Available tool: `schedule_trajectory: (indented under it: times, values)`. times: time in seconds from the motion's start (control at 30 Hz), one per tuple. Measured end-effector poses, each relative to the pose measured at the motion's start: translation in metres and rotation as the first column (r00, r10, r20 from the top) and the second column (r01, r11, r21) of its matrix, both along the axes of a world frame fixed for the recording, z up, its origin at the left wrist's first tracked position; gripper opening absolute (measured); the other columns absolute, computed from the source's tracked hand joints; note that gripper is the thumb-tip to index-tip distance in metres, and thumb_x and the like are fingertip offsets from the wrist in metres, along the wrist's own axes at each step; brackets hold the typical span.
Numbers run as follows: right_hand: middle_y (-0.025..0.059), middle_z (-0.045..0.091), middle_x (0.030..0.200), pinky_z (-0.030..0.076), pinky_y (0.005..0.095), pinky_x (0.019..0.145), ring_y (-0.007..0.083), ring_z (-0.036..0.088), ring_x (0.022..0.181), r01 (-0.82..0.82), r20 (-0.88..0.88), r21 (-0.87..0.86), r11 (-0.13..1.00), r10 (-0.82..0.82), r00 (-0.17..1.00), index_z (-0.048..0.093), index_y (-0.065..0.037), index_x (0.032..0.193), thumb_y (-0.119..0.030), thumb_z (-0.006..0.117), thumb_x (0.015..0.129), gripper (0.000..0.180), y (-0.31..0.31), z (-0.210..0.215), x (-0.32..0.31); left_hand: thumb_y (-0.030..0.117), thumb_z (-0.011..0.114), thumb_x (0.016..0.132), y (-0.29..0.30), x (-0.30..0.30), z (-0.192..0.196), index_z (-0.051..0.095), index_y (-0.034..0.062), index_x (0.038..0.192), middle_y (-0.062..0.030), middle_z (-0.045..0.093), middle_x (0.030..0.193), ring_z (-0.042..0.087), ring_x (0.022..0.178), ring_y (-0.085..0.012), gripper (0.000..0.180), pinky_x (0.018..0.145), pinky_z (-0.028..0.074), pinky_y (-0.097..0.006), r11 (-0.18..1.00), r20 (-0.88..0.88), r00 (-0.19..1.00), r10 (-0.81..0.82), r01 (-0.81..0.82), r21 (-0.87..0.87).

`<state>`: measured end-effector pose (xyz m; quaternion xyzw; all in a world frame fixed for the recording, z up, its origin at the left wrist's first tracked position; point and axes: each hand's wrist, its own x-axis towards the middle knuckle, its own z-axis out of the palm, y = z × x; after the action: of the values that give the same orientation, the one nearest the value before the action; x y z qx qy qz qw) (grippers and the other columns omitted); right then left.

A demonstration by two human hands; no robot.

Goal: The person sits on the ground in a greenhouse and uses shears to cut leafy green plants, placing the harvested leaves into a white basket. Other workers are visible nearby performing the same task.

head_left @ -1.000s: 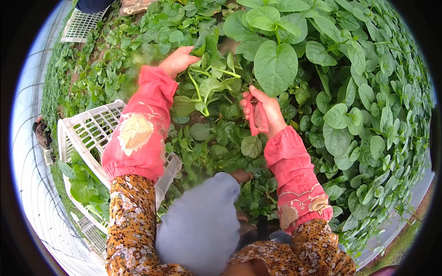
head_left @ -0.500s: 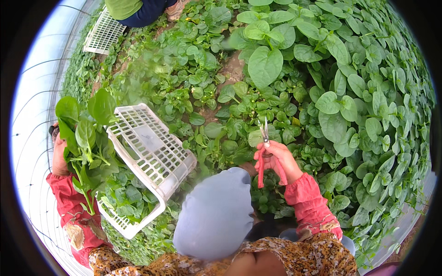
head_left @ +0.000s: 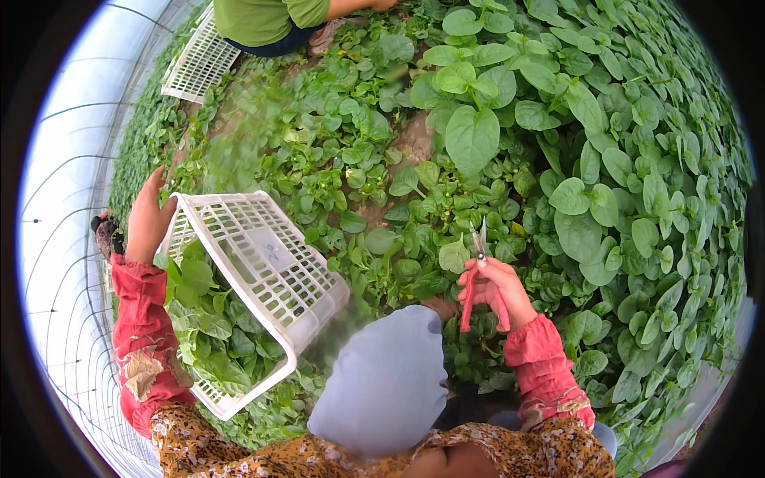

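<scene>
My left hand [head_left: 149,219] is raised beside the far left corner of a white slotted plastic crate [head_left: 312,275]. Its fingers are extended and apart, holding nothing. Cut leafy greens [head_left: 209,323] lie inside the crate, which is tilted with its open side toward the left. On the right, my right hand [head_left: 504,288] grips red-handled scissors [head_left: 481,256], their blades pointing away from me and slightly parted. Below the blades and around them grow low leafy plants [head_left: 454,255].
Taller broad-leaved plants [head_left: 578,231] fill the right side. A person in a green top [head_left: 259,22] crouches at the far left beside another white crate [head_left: 199,64]. Plastic sheeting [head_left: 72,167] curves along the left. My knee in grey-blue cloth [head_left: 378,382] is between the crate and scissors.
My left hand has let go of a bunch of leafy stems, which now lie in the crate, and its fingers have spread. My right hand still holds the scissors.
</scene>
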<state>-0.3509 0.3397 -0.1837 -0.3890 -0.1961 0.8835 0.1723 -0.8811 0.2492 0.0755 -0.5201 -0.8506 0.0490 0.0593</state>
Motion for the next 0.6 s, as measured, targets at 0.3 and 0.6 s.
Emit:
schedule_trajectory:
  times: [0.3,0.6]
  values:
    - [0.0140,0.064,0.094,0.053,0.0359,0.068,0.0255,0.065,0.076,-0.016,-0.021,-0.070,0.997,0.014,1.000,0.054,0.000,0.114,-0.032,0.053,0.093,0.038,0.029,-0.006,-0.033,0.043,0.076,0.072,0.237,0.100,-0.251,0.065,-0.0097,0.089,-0.0200,0.066,0.079,0.064,0.072,-0.0251,0.057,0.067,0.049,-0.036,0.906,0.507,0.850,0.139,0.097,-0.412]
    - [0.0156,0.065,0.094,0.055,0.0411,0.072,0.0275,0.066,0.076,-0.114,-0.203,-0.020,0.993,0.107,0.973,0.057,0.001,0.110,-0.036,0.050,0.096,0.041,0.100,-0.041,-0.155,-0.001,0.068,0.080,0.229,0.079,-0.357,0.055,0.0017,0.102,-0.0075,0.065,0.088,0.063,0.075,-0.0170,0.026,0.067,0.050,-0.029,0.780,0.984,0.158,0.079,-0.624,0.038]
